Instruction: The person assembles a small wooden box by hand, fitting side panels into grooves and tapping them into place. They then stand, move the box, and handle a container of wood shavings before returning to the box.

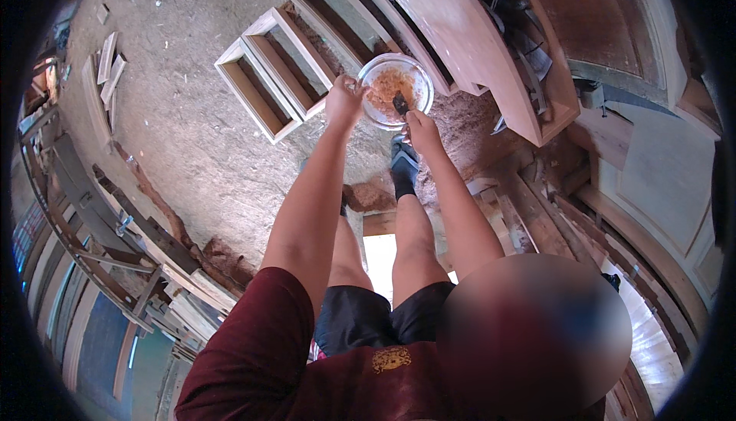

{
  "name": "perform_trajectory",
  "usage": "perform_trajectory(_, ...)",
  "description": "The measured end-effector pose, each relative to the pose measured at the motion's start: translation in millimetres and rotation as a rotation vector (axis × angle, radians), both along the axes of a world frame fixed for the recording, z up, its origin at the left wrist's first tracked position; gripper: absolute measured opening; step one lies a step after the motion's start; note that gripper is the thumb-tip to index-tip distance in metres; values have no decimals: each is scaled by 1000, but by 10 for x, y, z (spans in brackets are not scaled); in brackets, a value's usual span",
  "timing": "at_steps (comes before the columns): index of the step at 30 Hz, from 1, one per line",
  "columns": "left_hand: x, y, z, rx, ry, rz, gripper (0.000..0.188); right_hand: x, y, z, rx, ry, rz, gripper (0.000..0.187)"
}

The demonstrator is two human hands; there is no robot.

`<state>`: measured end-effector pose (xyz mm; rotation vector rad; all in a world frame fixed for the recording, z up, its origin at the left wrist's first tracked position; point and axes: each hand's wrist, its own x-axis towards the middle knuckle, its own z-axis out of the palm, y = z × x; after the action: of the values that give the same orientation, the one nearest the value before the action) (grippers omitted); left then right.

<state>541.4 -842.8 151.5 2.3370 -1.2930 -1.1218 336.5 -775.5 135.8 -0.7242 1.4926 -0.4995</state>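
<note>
Both arms stretch forward over a round, pale see-through bowl (423, 76). A crumbly or pasty orange-brown mix (391, 84) covers much of its inside. At the bowl's left rim, my left hand (345, 101) is closed on the edge. My right hand (420, 131), at the near right side, grips a small tool with a dark, flat blade like a putty knife (400, 102). That blade dips into the mix; its handle is mostly hidden in my fingers. Below the bowl is my foot in a dark sandal (403, 162).
Open wooden frames (264, 76) lie on the dusty floor beyond the bowl. A wooden cabinet (515, 61) with things inside stands at the right. Wood scraps (110, 76) lie at the far left, and stacked boards (184, 310) at the near left. Planks (529, 222) are at my right.
</note>
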Motion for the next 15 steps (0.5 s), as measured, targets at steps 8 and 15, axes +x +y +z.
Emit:
perform_trajectory(8,238,-103,171,228,427,-27,50,-240,81,265,90,-132,-157,29)
perform_trajectory(15,324,119,384,209,869,206,28,-450,156,564,62,-162,-171,26)
